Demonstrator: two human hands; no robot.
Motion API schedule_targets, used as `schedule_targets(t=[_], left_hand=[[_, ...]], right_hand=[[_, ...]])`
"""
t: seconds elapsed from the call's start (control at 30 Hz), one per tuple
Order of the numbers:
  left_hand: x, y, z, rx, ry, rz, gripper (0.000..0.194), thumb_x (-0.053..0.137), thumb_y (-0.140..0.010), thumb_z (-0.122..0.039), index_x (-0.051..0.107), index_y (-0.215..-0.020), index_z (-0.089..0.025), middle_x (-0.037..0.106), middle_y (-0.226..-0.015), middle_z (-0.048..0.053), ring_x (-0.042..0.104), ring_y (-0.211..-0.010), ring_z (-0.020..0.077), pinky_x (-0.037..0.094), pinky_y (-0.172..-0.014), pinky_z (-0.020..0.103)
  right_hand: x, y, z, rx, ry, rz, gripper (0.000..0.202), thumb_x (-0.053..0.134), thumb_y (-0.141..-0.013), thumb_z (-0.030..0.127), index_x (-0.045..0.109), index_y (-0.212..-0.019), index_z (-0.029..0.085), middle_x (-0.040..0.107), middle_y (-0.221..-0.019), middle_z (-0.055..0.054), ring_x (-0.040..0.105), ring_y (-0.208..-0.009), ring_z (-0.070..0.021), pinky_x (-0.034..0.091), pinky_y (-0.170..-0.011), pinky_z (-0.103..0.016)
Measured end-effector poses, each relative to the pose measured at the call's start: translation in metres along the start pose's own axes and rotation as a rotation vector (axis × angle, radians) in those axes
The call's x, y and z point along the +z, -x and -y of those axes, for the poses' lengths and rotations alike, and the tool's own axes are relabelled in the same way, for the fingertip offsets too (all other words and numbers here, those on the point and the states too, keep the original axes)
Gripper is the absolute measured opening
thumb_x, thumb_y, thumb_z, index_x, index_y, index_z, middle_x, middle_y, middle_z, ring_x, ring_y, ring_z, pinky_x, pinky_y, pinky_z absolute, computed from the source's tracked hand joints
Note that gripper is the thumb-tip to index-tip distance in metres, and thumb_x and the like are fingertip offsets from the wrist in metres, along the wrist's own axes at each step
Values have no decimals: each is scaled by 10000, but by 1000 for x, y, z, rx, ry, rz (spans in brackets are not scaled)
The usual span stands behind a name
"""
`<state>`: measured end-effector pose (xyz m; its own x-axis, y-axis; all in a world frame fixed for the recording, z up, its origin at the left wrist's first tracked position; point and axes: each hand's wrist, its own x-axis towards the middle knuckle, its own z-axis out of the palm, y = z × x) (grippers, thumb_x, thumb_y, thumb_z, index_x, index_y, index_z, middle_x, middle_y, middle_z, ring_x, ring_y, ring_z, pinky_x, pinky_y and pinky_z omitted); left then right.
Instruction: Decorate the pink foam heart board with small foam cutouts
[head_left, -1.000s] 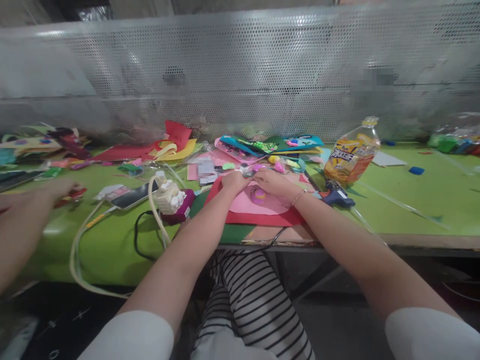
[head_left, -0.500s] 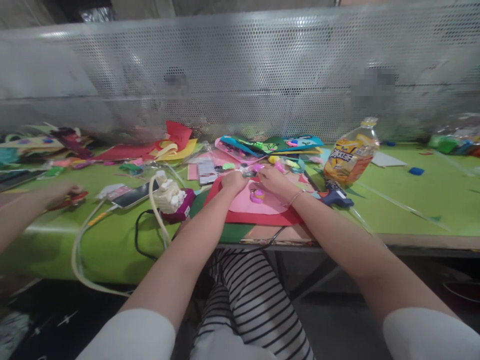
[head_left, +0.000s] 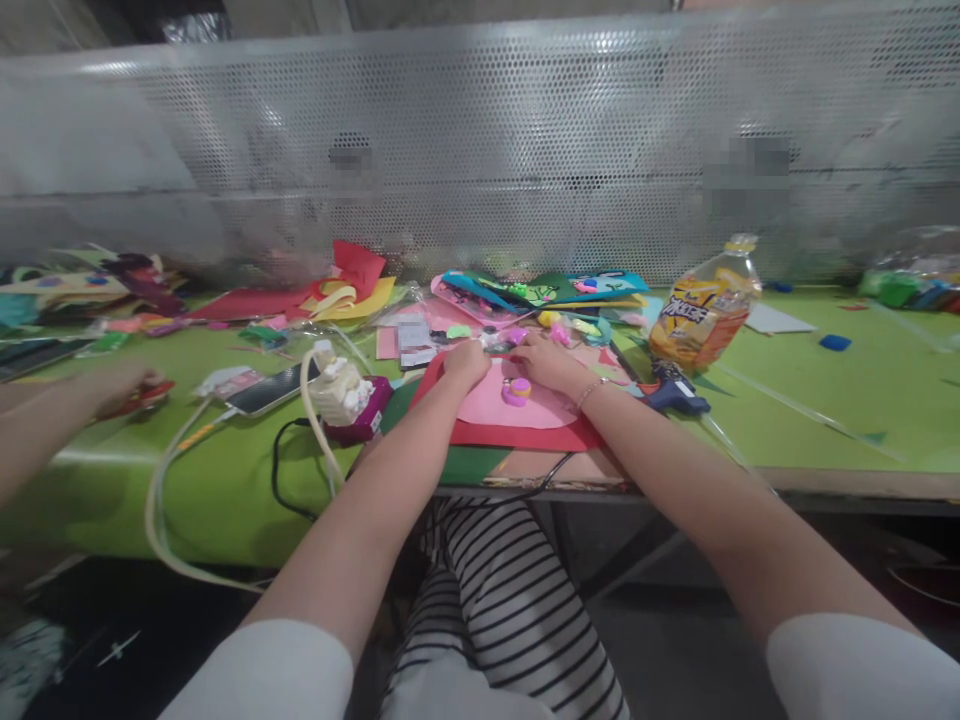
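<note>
Pink sheet (head_left: 487, 408) on a green tabletop (head_left: 810, 400)

At far left, a co-worker's hand (head_left: 135, 384) holds something red, too blurred to name. Next comes a phone (head_left: 274, 390), lying flat, then a purple box (head_left: 379, 405) bearing white plugs (head_left: 341, 388). At centre, near the tabletop's front edge, the pink sheet lies on a larger red sheet (head_left: 525, 437). The wearer's left hand (head_left: 466, 364) is at its upper left, fingers curled inward; any grip is hidden. A purple-and-orange figure (head_left: 517, 391) sits on the pink sheet. The right hand (head_left: 551, 362) bends over the upper right; I cannot tell whether it grasps anything. Beyond that wrist are a glue gun (head_left: 675, 390), a bottle (head_left: 705, 312) behind it, and a blue lump (head_left: 834, 343).
</note>
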<state>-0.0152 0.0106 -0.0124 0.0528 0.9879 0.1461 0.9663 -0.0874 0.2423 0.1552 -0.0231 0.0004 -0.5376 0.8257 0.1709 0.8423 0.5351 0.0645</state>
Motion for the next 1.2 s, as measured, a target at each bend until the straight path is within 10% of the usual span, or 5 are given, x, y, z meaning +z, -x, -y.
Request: schedule_targets(t=[0.47, 1.2], left_hand=[[0, 3, -3, 58, -68, -14, 458, 385, -841, -472, 606, -1096, -162, 649, -1095, 141, 600, -1031, 266, 465, -839, 342], [-6, 0, 5, 14, -38, 27, 426, 293, -852, -295, 632, -1062, -146, 640, -1114, 153, 605, -1026, 269, 471, -820, 351]], right_hand=[[-3, 4, 10, 27, 88, -15, 413, 299, -927, 247, 544, -1247, 334, 452, -1226, -125, 376, -1139, -305, 300, -918, -469], [6, -1, 3, 40, -20, -128, 413, 378, -873, 206, 526, -1258, 235, 477, -1219, -125, 394, -1115, -288, 307, -928, -473]])
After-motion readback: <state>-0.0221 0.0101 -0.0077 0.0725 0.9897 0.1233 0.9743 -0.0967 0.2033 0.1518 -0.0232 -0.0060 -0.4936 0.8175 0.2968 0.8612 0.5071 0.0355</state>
